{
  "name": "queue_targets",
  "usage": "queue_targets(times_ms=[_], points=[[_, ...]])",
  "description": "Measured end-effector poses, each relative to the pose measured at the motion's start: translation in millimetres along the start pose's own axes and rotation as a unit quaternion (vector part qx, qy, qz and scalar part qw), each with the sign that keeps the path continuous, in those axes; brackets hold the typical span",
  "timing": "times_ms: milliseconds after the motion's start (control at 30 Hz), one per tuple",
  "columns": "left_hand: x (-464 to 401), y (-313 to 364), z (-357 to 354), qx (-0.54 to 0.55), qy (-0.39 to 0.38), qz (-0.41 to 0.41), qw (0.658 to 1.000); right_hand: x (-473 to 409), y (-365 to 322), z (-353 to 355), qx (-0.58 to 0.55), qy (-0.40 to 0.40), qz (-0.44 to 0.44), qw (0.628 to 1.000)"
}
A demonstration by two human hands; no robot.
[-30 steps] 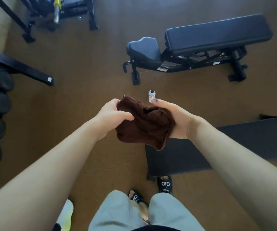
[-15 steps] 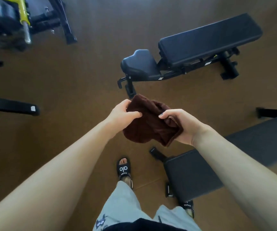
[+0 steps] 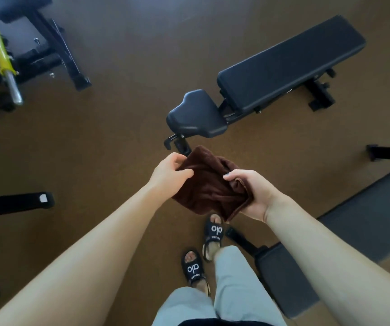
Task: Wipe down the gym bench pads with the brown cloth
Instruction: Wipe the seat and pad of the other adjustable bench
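The gym bench (image 3: 271,74) now sits much closer and just beyond your hands than it did a second ago, and the small white bottle that stood on the floor past your right fingertips is no longer in view (likely hidden behind the cloth, can't confirm). My read: you're still on approach, no pad wiped yet.

Long back pad (image 3: 290,60) lies ahead and to the right of your right hand; seat pad (image 3: 196,114) is just beyond both hands, near your left one.

Brown cloth (image 3: 208,187) is bunched between your hands, in the air, touching neither pad.

Left hand (image 3: 169,175) pinches the cloth's far-left corner, thumb on top, fingers curled under. Right hand (image 3: 252,194) grips the near-right edge, fingers wrapped round the fold. Both forearms extended forward, converging on the cloth. Next, I'd flatten the cloth onto the seat pad first.
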State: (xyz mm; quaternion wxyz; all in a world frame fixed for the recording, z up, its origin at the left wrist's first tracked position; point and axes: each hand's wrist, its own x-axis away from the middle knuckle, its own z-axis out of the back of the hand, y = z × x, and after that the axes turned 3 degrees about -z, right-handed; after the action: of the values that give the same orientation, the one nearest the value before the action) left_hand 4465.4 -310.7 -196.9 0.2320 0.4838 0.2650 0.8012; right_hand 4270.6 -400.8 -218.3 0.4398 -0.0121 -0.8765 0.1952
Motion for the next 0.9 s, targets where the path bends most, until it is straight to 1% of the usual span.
queue_targets(times_ms=[67, 167, 267, 333, 467, 533, 600, 667, 733, 767, 833, 867, 900], points=[[-26.4, 15.9, 3.4, -0.002, 0.008, -0.003, 1.0, -21.8, -23.7, 3.4, -0.017, 0.016, 0.009, 1.0], [-81.4, 33.4, 9.0, -0.011, 0.039, -0.003, 0.999, -73.0, -65.3, 10.2, -0.021, 0.071, 0.029, 0.997], [-148.8, 39.8, 8.2, -0.014, 0.077, 0.0, 0.997, -133.9, -102.1, 22.1, -0.003, 0.123, 0.092, 0.988], [-195.9, 36.7, 4.3, -0.005, 0.102, -0.001, 0.995, -176.4, -121.2, 31.8, 0.015, 0.136, 0.142, 0.98], [-288.8, 11.2, -7.6, 0.001, 0.128, -0.012, 0.992, -263.1, -139.0, 52.6, 0.14, 0.228, 0.208, 0.941], [-335.7, -8.6, -15.8, -0.002, 0.14, -0.032, 0.99, -310.6, -136.5, 60.1, 0.211, 0.249, 0.245, 0.913], [-383.9, -30.2, -23.1, -0.012, 0.16, -0.051, 0.986, -361.4, -128.7, 65.9, 0.266, 0.246, 0.306, 0.88], [-432.0, -53.8, -27.3, -0.026, 0.195, -0.062, 0.978, -417.4, -115.8, 71.5, 0.335, 0.219, 0.361, 0.842], [-478.1, -79.0, -29.5, -0.023, 0.233, -0.077, 0.969, -475.0, -98.9, 76.2, 0.431, 0.179, 0.377, 0.8], [-497.9, -91.3, -30.8, -0.01, 0.248, -0.083, 0.965, -500.1, -89.7, 79.0, 0.502, 0.166, 0.373, 0.762], [-528.8, -114.7, -34.4, 0.059, 0.272, -0.087, 0.956, -538.8, -74.0, 85.3, 0.633, 0.172, 0.381, 0.651], [-540.4, -123.7, -35.8, 0.111, 0.281, -0.086, 0.949, -551.9, -70.7, 88.3, 0.657, 0.183, 0.4, 0.612], [-549.3, -129.9, -36.6, 0.164, 0.289, -0.083, 0.94, -559.4, -71.2, 88.8, 0.66, 0.192, 0.418, 0.594]])
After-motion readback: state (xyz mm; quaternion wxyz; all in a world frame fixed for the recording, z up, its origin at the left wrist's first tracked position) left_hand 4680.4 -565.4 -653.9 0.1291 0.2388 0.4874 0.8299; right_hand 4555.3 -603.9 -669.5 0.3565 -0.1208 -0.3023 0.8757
